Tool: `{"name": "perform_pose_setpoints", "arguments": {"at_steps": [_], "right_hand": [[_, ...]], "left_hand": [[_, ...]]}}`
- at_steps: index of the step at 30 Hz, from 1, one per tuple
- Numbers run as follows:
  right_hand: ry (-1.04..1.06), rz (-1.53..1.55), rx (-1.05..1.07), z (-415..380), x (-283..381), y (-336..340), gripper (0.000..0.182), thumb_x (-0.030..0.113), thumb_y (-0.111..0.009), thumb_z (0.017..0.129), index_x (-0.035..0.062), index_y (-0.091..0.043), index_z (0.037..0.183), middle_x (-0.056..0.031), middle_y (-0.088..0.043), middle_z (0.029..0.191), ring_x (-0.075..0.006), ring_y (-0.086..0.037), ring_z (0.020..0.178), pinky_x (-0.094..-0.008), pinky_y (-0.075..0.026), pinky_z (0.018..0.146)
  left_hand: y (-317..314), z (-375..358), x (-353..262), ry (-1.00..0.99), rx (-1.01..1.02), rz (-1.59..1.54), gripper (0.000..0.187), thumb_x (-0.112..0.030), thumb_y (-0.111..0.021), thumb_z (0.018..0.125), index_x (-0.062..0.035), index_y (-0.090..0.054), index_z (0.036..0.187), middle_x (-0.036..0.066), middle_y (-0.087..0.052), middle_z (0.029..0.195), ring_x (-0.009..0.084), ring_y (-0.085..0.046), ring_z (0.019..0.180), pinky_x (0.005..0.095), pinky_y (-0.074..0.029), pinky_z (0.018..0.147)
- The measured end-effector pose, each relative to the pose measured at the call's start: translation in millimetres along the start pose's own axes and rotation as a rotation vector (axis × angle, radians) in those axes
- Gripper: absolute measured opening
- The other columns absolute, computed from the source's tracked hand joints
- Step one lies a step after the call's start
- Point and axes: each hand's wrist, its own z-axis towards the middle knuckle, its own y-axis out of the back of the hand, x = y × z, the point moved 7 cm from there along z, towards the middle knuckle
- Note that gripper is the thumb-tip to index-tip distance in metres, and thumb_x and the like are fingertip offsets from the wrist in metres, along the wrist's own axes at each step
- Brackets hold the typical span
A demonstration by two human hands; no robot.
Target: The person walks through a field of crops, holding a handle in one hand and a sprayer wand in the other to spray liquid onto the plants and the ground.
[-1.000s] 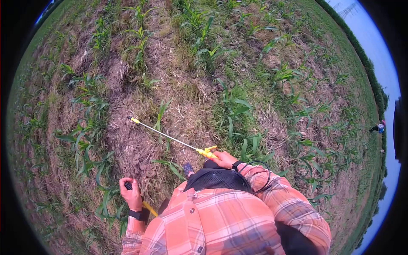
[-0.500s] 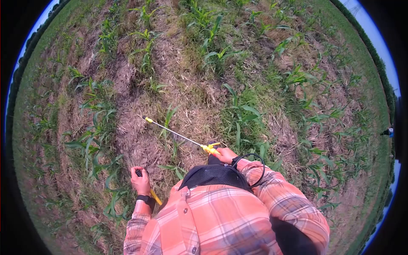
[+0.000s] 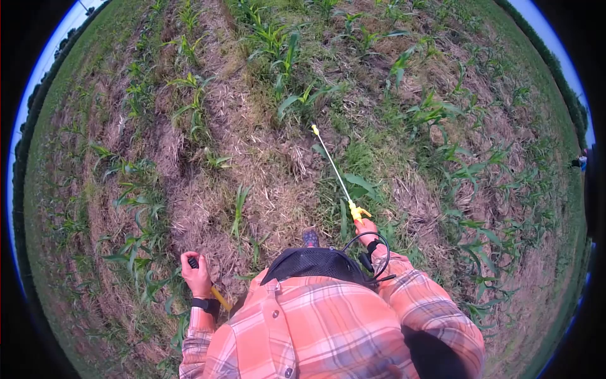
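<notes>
My right hand (image 3: 365, 232) is closed around the handle of a spray wand (image 3: 357, 212). The wand has a yellow grip, a thin pale tube and a yellow nozzle (image 3: 315, 130), which points forward over the weeds between young maize plants. A black hose (image 3: 388, 252) loops beside my right wrist. On the left, my left hand (image 3: 197, 278) is wrapped round a black handle (image 3: 192, 262). Just behind that wrist a yellow bar (image 3: 221, 299) shows; its join to the black handle is hidden.
Rows of young maize (image 3: 240, 208) run ahead over dry, straw-strewn soil (image 3: 183, 208), with grass and weeds (image 3: 360, 158) among them. A shoe (image 3: 310, 237) shows below the black mesh pouch (image 3: 309, 262) at my waist. Someone stands far off at the right edge (image 3: 579, 162).
The spray wand has swung from pointing forward-left to nearly straight ahead, and my right hand has moved right and slightly forward. My left hand has shifted a little left. The plants have shifted in view.
</notes>
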Motion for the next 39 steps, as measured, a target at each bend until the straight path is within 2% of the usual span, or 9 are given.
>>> {"name": "perform_pose_setpoints", "arguments": {"at_steps": [2, 9, 14, 18, 26, 29, 32, 34, 39], "right_hand": [[-0.219, 0.275, -0.02, 0, -8, 15, 0.028, 0.033, -0.051, 0.081, 0.007, -0.051, 0.071, -0.001, -0.048, 0.05, -0.0107, -0.043, 0.035, -0.0252, -0.033, 0.031], [-0.389, 0.593, -0.25, 18, -5, 54, 0.024, 0.028, -0.049, 0.083, 0.0087, -0.044, 0.071, -0.0005, -0.04, 0.047, -0.011, -0.035, 0.032, -0.026, -0.028, 0.028], [-0.369, 0.533, -0.311, 47, -3, 41, 0.021, 0.024, -0.048, 0.082, 0.0066, -0.044, 0.071, -0.0023, -0.041, 0.047, -0.0121, -0.036, 0.03, -0.0264, -0.028, 0.026], [-0.388, 0.531, -0.199, 58, 33, 4, 0.023, 0.027, -0.049, 0.083, 0.0061, -0.044, 0.073, -0.0022, -0.042, 0.049, -0.0125, -0.037, 0.03, -0.026, -0.03, 0.026], [-0.219, 0.147, 0.098, 72, 150, -95, 0.023, 0.03, -0.05, 0.082, 0.0078, -0.049, 0.074, 0.001, -0.045, 0.05, -0.0075, -0.039, 0.036, -0.0234, -0.031, 0.031], [-0.054, 0.055, 0.237, 82, 180, -135, 0.023, 0.03, -0.051, 0.081, 0.0073, -0.054, 0.081, 0.0016, -0.046, 0.051, -0.0072, -0.039, 0.038, -0.0231, -0.03, 0.034], [0.255, -0.207, 0.263, 84, 225, -166, 0.027, 0.031, -0.052, 0.08, 0.0048, -0.057, 0.08, -0.0015, -0.052, 0.056, -0.0102, -0.049, 0.046, -0.0261, -0.038, 0.042], [0.297, -0.425, 0.35, 82, 246, -184, 0.03, 0.033, -0.052, 0.08, 0.0042, -0.057, 0.085, -0.0128, -0.058, 0.064, -0.0212, -0.057, 0.058, -0.0345, -0.043, 0.055], [0.462, -0.525, 0.643, 59, 311, -220, 0.029, 0.032, -0.049, 0.081, 0.0069, -0.055, 0.093, -0.0176, -0.057, 0.072, -0.0334, -0.056, 0.069, -0.0395, -0.043, 0.061]], "left_hand": [[17, 2, -14, 0.099, 0.043, -0.102, 0.011, -0.002, -0.054, 0.076, -0.0053, -0.044, 0.078, -0.003, -0.038, 0.062, 0.0052, -0.035, 0.055, 0.0201, -0.031, 0.049], [105, -16, -89, 0.048, -0.134, -0.186, 0.013, -0.002, -0.05, 0.08, -0.0072, -0.041, 0.088, -0.002, -0.039, 0.063, 0.003, -0.034, 0.046, 0.0163, -0.027, 0.04], [19, 38, -3, 0.194, -0.002, -0.03, 0.01, -0.003, -0.053, 0.075, -0.0053, -0.047, 0.081, -0.001, -0.041, 0.059, 0.0087, -0.038, 0.05, 0.0239, -0.032, 0.046], [-42, 84, 20, 0.073, 0.054, 0.035, 0.012, -0.007, -0.056, 0.071, -0.0057, -0.048, 0.08, 0.007, -0.048, 0.059, 0.0169, -0.048, 0.052, 0.0289, -0.039, 0.051], [-46, 146, 74, 0.072, 0.007, 0.102, 0.012, -0.008, -0.055, 0.071, -0.0075, -0.049, 0.081, 0.009, -0.053, 0.062, 0.0208, -0.054, 0.055, 0.0312, -0.042, 0.052], [-43, 159, 101, 0.212, 0.043, 0.022, 0.011, -0.006, -0.054, 0.071, -0.0062, -0.048, 0.08, 0.008, -0.053, 0.062, 0.0192, -0.053, 0.056, 0.0302, -0.042, 0.054], [-37, 172, 122, 0.254, 0.054, -0.045, 0.011, -0.006, -0.054, 0.071, -0.005, -0.048, 0.08, 0.008, -0.051, 0.061, 0.0182, -0.051, 0.054, 0.0296, -0.041, 0.053], [-24, 186, 114, 0.229, 0.021, -0.084, 0.011, -0.003, -0.055, 0.071, -0.0047, -0.047, 0.079, 0.003, -0.046, 0.06, 0.0113, -0.044, 0.052, 0.0255, -0.037, 0.05], [51, 200, 69, 0.26, -0.025, -0.287, 0.011, -0.002, -0.052, 0.077, -0.0071, -0.043, 0.081, -0.003, -0.04, 0.061, 0.004, -0.036, 0.046, 0.0182, -0.029, 0.041]]}}
